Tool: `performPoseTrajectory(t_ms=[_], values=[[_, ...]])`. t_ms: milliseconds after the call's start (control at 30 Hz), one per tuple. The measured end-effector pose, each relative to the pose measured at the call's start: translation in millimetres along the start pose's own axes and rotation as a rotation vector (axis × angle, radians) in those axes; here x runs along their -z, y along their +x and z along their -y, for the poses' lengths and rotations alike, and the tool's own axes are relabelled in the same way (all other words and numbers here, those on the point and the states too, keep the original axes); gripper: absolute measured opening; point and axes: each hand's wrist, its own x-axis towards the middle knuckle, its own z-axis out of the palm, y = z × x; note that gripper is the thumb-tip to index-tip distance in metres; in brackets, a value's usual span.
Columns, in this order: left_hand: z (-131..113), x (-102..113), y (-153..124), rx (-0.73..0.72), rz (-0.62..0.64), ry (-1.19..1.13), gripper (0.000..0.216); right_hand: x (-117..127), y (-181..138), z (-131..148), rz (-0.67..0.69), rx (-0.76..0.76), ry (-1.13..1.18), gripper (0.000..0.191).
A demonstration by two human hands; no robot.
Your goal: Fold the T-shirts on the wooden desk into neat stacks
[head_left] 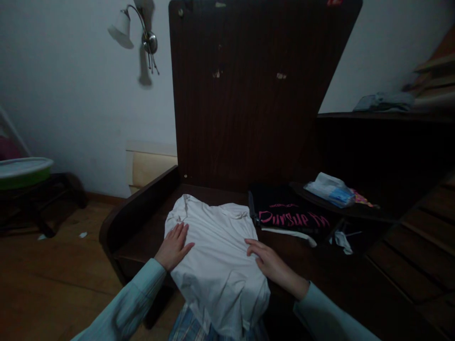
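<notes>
A white garment (216,241), probably a shirt, lies spread on the dark wooden bench seat, its lower part hanging over the front edge towards my lap. My left hand (174,248) rests on its left side with the fingers stretched out. On the right side of the cloth, my right hand (266,260) lies with its fingers apart and slightly bent, touching the fabric. Neither hand grips it. Just right of the garment is a folded black garment (284,208) with pink lettering.
A plastic packet (330,189) sits on a dark ledge to the right. The bench's curved armrest (138,208) rises at left, a tall dark panel (249,94) behind. A green-sided basin (24,173) stands on a stool at far left. A lamp (122,28) hangs on the wall.
</notes>
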Motion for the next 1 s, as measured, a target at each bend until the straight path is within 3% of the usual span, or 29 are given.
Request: performPoseTrajectory(t_ms=[167,267,400,500,667,767,867,1000], values=[[16.4,-0.2,-7.1,-0.063,0.061,0.033,0.064,18.6,-15.4,2.9,-0.015,-0.199,-0.156,0.027],[32.7,6.7,-12.0,-0.09,0.118,0.011,0.066,22.6,-15.3,3.4,0.011,-0.332,-0.114,0.016],[49.3,23.6,-9.8,-0.037,0.234,-0.021,0.069,29.6,-8.5,2.1,0.009,-0.354,0.303,0.014],[53.2,33.1,-2.8,0.059,0.302,-0.007,0.073,39.7,-5.8,8.8,-0.068,-0.341,0.605,0.022],[49.3,31.9,4.0,0.179,0.222,0.076,0.065,49.5,-7.1,27.4,-0.268,-0.336,0.887,0.017],[48.1,28.1,3.8,0.165,0.185,0.088,0.064,46.8,-5.4,28.1,-0.279,-0.393,1.018,0.011],[52.1,26.6,2.6,0.113,0.147,0.08,0.061,45.1,-4.5,19.1,-0.215,-0.442,0.958,0.01],[59.4,35.3,-2.9,0.059,0.205,0.024,0.057,48.1,-8.8,7.1,-0.034,-0.403,0.606,0.013]])
